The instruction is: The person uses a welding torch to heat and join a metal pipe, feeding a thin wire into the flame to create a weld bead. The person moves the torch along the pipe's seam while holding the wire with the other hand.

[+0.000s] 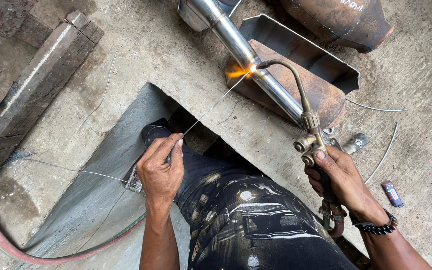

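Concrete floor, left hand (160, 172) pinching filler wire (211, 107), right hand (340, 175) gripping torch (310, 131)

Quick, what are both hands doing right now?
Left hand: closed, pinching a thin filler wire whose tip meets the flame on the shiny pipe.
Right hand: closed around the gas torch handle.
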